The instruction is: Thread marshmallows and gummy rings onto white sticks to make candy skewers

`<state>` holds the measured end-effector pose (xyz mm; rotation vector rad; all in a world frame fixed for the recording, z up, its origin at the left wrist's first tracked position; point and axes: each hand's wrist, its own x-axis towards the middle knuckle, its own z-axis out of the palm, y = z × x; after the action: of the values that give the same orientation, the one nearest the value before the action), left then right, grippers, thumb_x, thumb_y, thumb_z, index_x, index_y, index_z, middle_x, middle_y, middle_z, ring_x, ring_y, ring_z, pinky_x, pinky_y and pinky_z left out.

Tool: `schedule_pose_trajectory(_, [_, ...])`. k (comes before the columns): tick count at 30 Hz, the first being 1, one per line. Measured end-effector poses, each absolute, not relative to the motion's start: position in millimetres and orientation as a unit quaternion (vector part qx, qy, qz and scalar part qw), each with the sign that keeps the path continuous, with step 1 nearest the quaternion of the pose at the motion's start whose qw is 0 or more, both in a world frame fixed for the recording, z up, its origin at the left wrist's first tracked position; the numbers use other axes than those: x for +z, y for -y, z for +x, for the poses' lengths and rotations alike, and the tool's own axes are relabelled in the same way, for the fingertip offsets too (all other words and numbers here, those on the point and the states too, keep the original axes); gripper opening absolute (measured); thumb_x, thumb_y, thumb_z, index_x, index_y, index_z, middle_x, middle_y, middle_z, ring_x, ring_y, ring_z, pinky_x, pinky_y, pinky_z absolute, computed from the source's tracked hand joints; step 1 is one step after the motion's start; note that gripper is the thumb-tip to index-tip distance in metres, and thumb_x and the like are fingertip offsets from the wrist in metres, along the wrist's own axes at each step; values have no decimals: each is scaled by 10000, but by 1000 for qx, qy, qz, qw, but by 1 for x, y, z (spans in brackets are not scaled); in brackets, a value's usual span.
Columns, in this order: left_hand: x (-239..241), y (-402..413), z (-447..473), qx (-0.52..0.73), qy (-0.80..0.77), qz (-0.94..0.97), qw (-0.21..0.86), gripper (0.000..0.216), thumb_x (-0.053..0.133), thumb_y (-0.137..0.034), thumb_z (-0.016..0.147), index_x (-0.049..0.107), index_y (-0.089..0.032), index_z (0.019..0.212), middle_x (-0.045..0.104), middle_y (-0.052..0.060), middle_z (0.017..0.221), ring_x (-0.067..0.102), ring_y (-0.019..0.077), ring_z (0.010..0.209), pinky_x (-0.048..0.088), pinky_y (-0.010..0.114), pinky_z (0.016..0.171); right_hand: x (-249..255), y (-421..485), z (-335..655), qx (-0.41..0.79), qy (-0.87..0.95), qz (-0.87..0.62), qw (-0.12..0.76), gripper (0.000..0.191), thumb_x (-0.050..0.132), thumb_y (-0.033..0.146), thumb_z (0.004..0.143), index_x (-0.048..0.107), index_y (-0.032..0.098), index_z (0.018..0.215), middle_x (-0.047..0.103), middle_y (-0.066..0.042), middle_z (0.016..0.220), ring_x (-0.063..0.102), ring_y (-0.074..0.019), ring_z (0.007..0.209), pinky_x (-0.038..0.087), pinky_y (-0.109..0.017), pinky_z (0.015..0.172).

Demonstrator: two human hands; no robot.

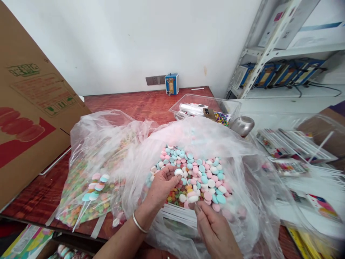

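I have left hand (163,182) pinched on a white marshmallow (178,172), right hand (214,226) on a candy skewer's (193,198) stick, both above pastel marshmallows (211,183) in clear plastic (215,136).

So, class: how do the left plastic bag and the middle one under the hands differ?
The left bag covers its ring candies with plastic; the middle bag lies open, mostly showing pink, blue and white candies.

Candy sticks rest on the left bag; the left hand and right hand are over the middle bag.

Both bags are translucent.
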<state>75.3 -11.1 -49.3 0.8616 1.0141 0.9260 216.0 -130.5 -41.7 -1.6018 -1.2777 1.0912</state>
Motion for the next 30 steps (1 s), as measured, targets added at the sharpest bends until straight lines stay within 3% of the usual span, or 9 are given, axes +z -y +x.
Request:
schedule_pose_trajectory(6, [-42, 14, 74, 388, -423, 436, 693, 396, 816, -333, 673, 615, -136, 952, 671, -2, 691, 622, 110, 601, 523, 235, 611, -41, 135, 215, 580, 413, -580, 396, 433, 431, 570, 923, 627, 183, 910, 348, 76, 524, 317, -98, 464, 206, -207, 406])
schedule_pose_trajectory(10, [-38, 17, 74, 372, -416, 455, 694, 401, 801, -293, 683, 597, -135, 990, 691, 18, 746, 647, 128, 680, 535, 257, 673, -41, 131, 218, 627, 351, -574, 392, 488, 460, 611, 897, 625, 156, 965, 292, 109, 462, 238, -71, 407, 151, -198, 377])
schedule_pose_trajectory(20, [-45, 17, 79, 381, -441, 471, 662, 315, 738, -201, 689, 599, -147, 966, 687, 8, 730, 639, 120, 655, 535, 246, 653, -37, 131, 215, 673, 268, -549, 417, 459, 534, 582, 859, 607, 147, 987, 305, 139, 395, 139, -39, 347, 140, -178, 335])
schedule_pose_trajectory(30, [-53, 20, 78, 389, -405, 536, 630, 223, 679, -166, 759, 620, -158, 974, 683, 26, 873, 644, 121, 778, 520, 221, 694, -31, 128, 208, 703, 186, -523, 445, 442, 590, 554, 818, 584, 148, 991, 319, 153, 387, 133, -27, 321, 163, -165, 318])
